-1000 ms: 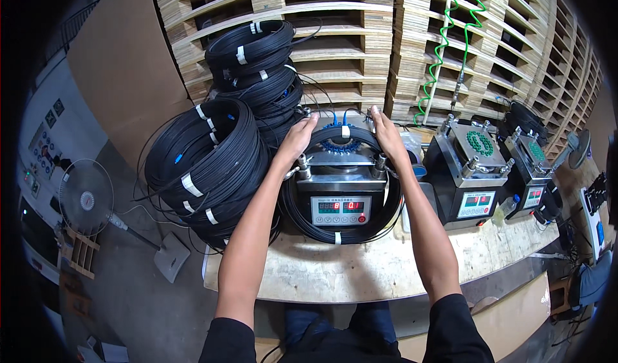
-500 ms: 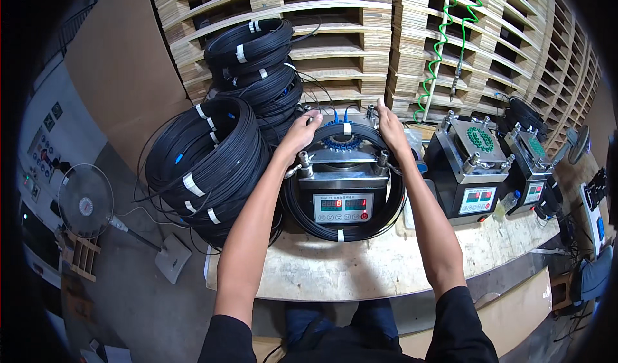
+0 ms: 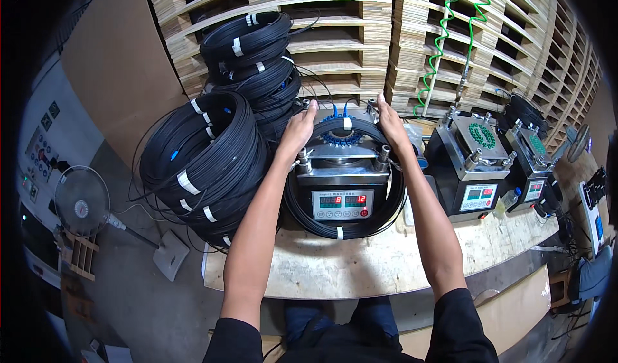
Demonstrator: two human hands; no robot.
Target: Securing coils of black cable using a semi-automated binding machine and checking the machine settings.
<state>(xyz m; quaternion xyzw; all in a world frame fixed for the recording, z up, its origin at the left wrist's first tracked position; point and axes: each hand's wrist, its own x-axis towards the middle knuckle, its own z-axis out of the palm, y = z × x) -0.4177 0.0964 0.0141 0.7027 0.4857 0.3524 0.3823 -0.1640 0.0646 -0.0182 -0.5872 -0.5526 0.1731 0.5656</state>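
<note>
In front of me stands a black and metal polishing machine (image 3: pixel 341 181) with a lit control panel. A ring of blue connectors (image 3: pixel 343 139) sits on its top plate. A black cable coil (image 3: pixel 347 229), tied with white tape, hangs around the front of the machine, its upper part crossing over the top. My left hand (image 3: pixel 299 130) is at the machine's rear left corner, thumb pointing up. At the rear right corner is my right hand (image 3: pixel 391 127), beside the coil, thumb also raised. The other fingers of both hands are mostly hidden, so their grip does not show.
Tall stacks of black cable coils (image 3: pixel 193 163) stand on the left of the wooden table (image 3: pixel 360 266). Two similar machines (image 3: pixel 473 163) with green connector rings are on the right. Wooden pallets (image 3: pixel 335 35) rise behind, with a green coiled hose (image 3: pixel 444 35) hanging there. A fan (image 3: pixel 82 202) stands at left.
My left hand has turned more upright at the rear left corner, its thumb now pointing up. My right hand has hardly moved. The right red display on the panel shows different digits.
</note>
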